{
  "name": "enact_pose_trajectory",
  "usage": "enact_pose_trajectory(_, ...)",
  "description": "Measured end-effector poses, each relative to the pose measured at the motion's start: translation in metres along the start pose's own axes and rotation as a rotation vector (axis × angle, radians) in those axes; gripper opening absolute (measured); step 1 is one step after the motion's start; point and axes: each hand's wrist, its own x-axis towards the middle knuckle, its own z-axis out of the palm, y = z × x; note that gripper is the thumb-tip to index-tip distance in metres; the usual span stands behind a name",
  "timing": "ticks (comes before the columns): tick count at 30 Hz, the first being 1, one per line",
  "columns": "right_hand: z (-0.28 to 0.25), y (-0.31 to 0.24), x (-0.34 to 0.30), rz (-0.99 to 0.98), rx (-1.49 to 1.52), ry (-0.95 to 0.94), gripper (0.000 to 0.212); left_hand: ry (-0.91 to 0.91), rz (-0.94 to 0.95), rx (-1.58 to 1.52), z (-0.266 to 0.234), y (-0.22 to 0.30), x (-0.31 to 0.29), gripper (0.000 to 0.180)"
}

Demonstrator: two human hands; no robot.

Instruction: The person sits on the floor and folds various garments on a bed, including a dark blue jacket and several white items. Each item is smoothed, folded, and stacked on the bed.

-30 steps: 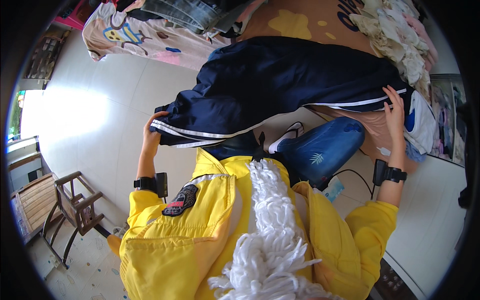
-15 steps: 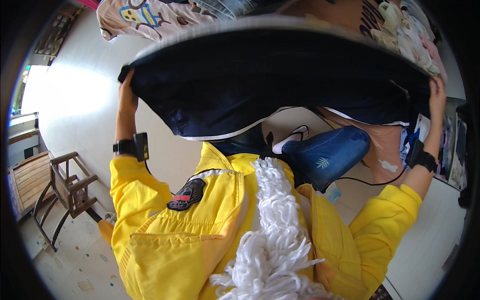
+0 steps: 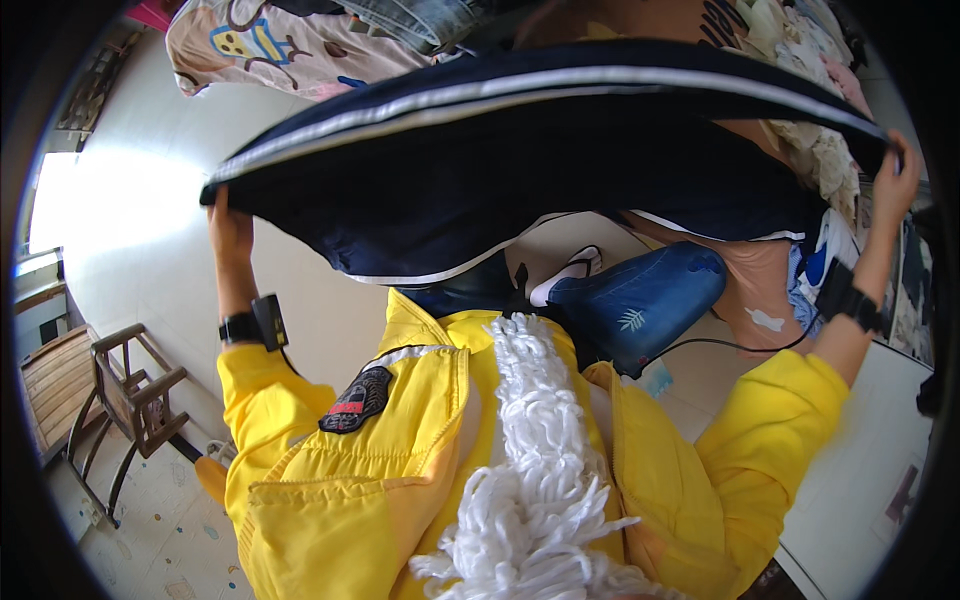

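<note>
A dark navy garment with white stripes (image 3: pixel 480 190) is stretched wide in front of me, hanging above my knees. Its cut does not show clearly enough to tell trousers from a jacket. One white stripe curves along its upper edge, and thinner white trim runs along its lower edge. My left hand (image 3: pixel 230 225) is closed on its left corner. At the far right end, my right hand (image 3: pixel 898 178) grips the other corner. The fingertips of both hands are partly hidden by the cloth. Both arms are spread, in yellow sleeves, with a dark device strapped at each wrist.
A pink printed garment (image 3: pixel 270 50) and blue jeans (image 3: pixel 415 20) lie at the back. Pale clothes (image 3: pixel 810 140) are heaped at the back right, near a brown box or bag (image 3: pixel 765 290). A wooden chair (image 3: pixel 135 385) stands to the left. A black cable (image 3: pixel 720 340) crosses near my right forearm.
The garment's upper edge has tipped, so its white stripe now shows clearly. My left hand has moved outward and slightly nearer; my right hand has moved outward and slightly farther away.
</note>
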Motion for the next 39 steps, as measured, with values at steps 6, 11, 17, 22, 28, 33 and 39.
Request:
enact_pose_trajectory(6, -0.012, -0.128, -0.145, 0.092, 0.253, -0.214, 0.04, 0.001, -0.496, -0.018, -0.074, -0.057, -0.11, 0.034)
enact_pose_trajectory(11, -0.017, -0.145, -0.183, 0.306, 0.38, -0.762, 0.049, -0.36, -1.047, 0.71, -0.054, -0.083, -0.146, 0.041)
enact_pose_trajectory(17, 0.011, -0.082, -0.185, 0.722, 0.551, -0.564, 0.037, -0.078, -0.933, 0.281, 0.016, -0.13, -0.117, 0.057)
enact_pose_trajectory(22, 0.055, -0.067, -0.212, 0.515, 0.233, -0.646, 0.042, -0.254, -1.094, 0.283, 0.056, -0.157, -0.1, 0.062)
enact_pose_trajectory(28, 0.05, -0.068, -0.199, 0.815, 0.58, -0.723, 0.053, -0.262, -1.045, 0.329, 0.051, -0.201, -0.111, 0.048)
enact_pose_trajectory(33, 0.047, -0.088, -0.186, 0.566, 0.136, -0.88, 0.06, -0.239, -0.937, 0.414, 0.047, -0.237, -0.126, 0.042)
enact_pose_trajectory(39, 0.026, -0.033, -0.153, 1.174, 0.897, -0.348, 0.036, -0.193, -0.82, 0.42, 0.034, -0.232, -0.137, 0.037)
